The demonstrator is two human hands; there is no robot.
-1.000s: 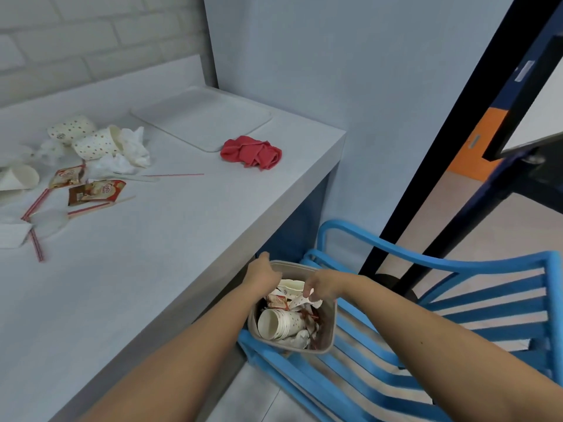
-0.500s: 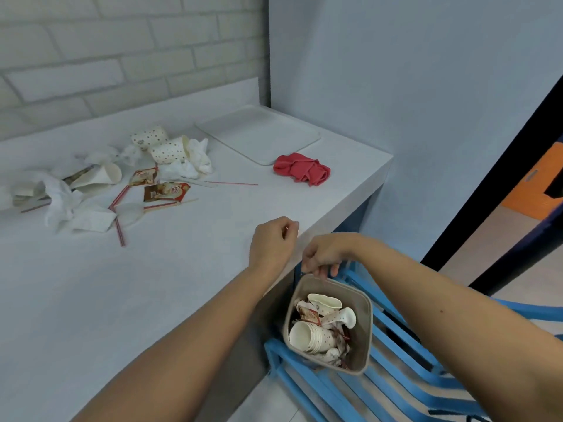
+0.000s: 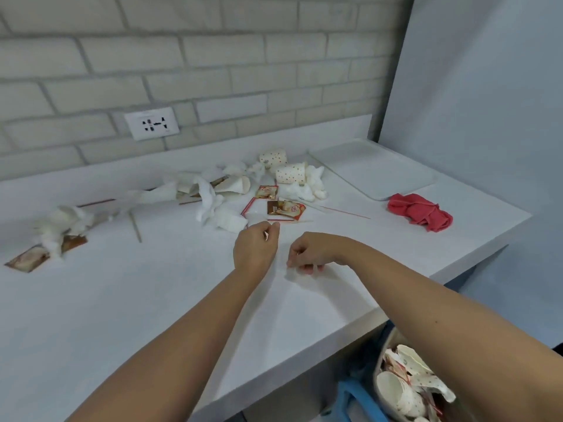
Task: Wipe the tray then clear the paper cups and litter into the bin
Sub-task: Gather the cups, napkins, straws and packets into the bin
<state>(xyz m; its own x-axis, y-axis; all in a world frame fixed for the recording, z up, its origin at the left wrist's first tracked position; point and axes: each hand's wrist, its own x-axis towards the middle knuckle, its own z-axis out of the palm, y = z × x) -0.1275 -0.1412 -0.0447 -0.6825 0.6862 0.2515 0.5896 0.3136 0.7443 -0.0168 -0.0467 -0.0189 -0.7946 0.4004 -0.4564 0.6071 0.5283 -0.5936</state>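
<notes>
Clearing step in hand, not wiping: the pale grey flat plastic tray (image 3: 374, 169) sits bare at the far right of the white worktop (image 3: 152, 300), with the crumpled red cloth (image 3: 422, 213) lying just beside its near corner, so the wipe looks done. Left hand (image 3: 256, 249) hovers over the worktop near the litter edge, fingers curled into a loose fist; a small pale scrap seems pinched at the thumb, but too small to be sure. Right hand (image 3: 310, 252) is just beside it, fingers bent down toward the worktop; can't tell if its grip has anything, blurry. Still to clear: two dotted paper cups (image 3: 291, 173) lying on their sides near the tray, crumpled white tissues (image 3: 219, 208), brown-and-red printed sachets (image 3: 285, 207), thin red-and-white straws (image 3: 344, 211), plus another tissue and sachet clump at far left (image 3: 58, 229). The beige plastic bin (image 3: 408, 388) is below the worktop edge at lower right, partly hidden by the right forearm and already holding cups and wrappers. Judged roughly half cleared. Next move calls for reaching forward to the nearest pile, gathering loose light pieces in both hands without scattering straws, then carrying them down to the bin.
</notes>
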